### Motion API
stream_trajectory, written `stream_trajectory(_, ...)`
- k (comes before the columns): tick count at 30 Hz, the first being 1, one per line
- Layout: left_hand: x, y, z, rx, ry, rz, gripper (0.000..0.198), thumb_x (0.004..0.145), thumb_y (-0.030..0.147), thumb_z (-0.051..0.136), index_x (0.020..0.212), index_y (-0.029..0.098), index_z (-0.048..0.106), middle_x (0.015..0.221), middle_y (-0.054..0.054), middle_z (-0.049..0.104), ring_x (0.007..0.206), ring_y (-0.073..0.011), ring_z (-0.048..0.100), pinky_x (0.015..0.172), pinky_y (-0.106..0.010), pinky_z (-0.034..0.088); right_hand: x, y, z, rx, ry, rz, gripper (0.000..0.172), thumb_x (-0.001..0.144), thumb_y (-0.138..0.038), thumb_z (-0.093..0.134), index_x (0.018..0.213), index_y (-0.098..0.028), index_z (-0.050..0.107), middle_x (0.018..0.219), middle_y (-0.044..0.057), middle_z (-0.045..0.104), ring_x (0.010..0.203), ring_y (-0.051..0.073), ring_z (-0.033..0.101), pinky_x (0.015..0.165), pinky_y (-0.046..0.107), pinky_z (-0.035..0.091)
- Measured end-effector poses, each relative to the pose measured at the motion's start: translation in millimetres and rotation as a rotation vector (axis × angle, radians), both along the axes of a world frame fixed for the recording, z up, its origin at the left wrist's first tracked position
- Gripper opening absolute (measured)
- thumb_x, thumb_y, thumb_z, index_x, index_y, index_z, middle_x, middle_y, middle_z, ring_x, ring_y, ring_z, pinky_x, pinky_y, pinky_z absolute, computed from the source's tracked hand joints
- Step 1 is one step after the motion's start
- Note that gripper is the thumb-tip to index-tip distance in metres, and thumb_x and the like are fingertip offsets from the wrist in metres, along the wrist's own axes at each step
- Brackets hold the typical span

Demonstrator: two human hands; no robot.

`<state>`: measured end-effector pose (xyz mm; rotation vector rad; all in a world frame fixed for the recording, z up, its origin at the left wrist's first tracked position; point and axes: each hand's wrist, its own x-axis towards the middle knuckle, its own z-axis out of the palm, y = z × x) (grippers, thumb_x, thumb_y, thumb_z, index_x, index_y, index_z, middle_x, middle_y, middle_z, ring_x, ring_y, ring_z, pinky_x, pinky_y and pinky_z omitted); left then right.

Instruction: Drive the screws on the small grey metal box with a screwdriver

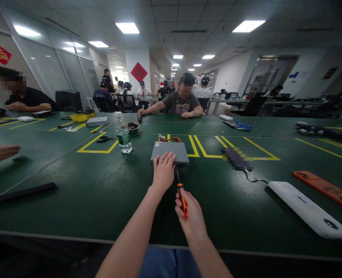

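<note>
**Operator:** Near the front edge of the green table (pixel 72 193), at its middle, where does the work stand?

**Technician:** The grey metal box (pixel 169 153) lies flat on the table, a short way in from the front edge, with a bundle of coloured wires (pixel 168 138) at its far side. The left hand (pixel 163 173) rests palm-down on the near part of the lid, fingers spread and flat, pressing rather than gripping. The right hand (pixel 189 214) is closed around the orange-handled screwdriver (pixel 181 197); the thin shaft points forward, and the tip sits at the near face of the box.

**Operator:** Which step is that?

**Technician:** By appearance, a screw on the near face is being driven or loosened while the left hand steadies the box. The screw head itself is too small to make out.

**Operator:** What does the next move require?

**Technician:** Probably a straight shaft, steady pressure along its axis, and a firm hold on the lid so the box does not slide toward the far edge.

**Operator:** Anything close by?

**Technician:** A water bottle (pixel 123 133) stands upright to the left of the box. A white device (pixel 309 209) and an orange strip (pixel 324 190) lie toward the right edge. Another person's hand (pixel 0 153) rests at the left edge.
</note>
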<state>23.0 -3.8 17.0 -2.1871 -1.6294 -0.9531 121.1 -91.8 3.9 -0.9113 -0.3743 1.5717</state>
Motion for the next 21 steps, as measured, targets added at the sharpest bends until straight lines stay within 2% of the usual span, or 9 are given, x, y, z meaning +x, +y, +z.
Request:
stream_trajectory(4,-4,1,-1.2,0.008,-0.001,-0.034,0.035,0.087,0.019,0.045,0.122,0.024,0.049,0.133,-0.002,0.051,0.125,-0.0202,0.041,0.105,-0.043,0.024,-2,1,2.9,-0.028,0.061,0.036,0.023,0.071,-0.031,0.069,0.074,-0.012,0.056,0.058,-0.002,0.054,0.037,0.002,0.036,0.027,0.01,0.021)
stream_trajectory(10,-5,1,-1.9,0.014,-0.004,-0.038,0.035,0.087,0.02,0.045,0.122,0.023,0.05,0.132,-0.003,0.052,0.124,-0.0208,0.042,0.103,-0.042,0.026,-10,3,0.8,-0.019,0.086,-0.036,0.023,0.068,-0.02,0.073,0.066,-0.015,0.051,0.056,-0.004,0.053,0.038,0.002,0.04,0.026,0.009,0.021)
stream_trajectory(13,-5,1,-2.0,0.014,-0.004,-0.039,0.035,0.087,0.02,0.045,0.121,0.023,0.05,0.132,-0.003,0.052,0.124,-0.0211,0.041,0.102,-0.043,0.026,-10,3,2.5,-0.037,0.127,-0.003,0.015,0.077,-0.021,0.065,0.07,-0.013,0.054,0.057,-0.002,0.054,0.04,0.002,0.042,0.029,0.008,0.025)
stream_trajectory(16,-5,2,-1.4,0.014,-0.007,-0.04,0.035,0.087,0.02,0.045,0.121,0.023,0.05,0.133,-0.003,0.052,0.124,-0.0208,0.042,0.102,-0.042,0.026,-10,2,6.2,-0.067,0.168,0.059,0.018,0.085,-0.024,0.054,0.073,-0.011,0.056,0.057,-0.001,0.053,0.036,0.001,0.037,0.028,0.009,0.024)
stream_trajectory(21,-5,1,-0.2,0.014,-0.013,-0.04,0.036,0.087,0.02,0.046,0.122,0.023,0.05,0.133,-0.002,0.052,0.124,-0.0201,0.042,0.102,-0.042,0.026,-15,2,8.7,-0.092,0.188,0.013,0.015,0.083,-0.021,0.058,0.07,-0.014,0.052,0.056,-0.004,0.051,0.034,0.0,0.034,0.026,0.008,0.019)
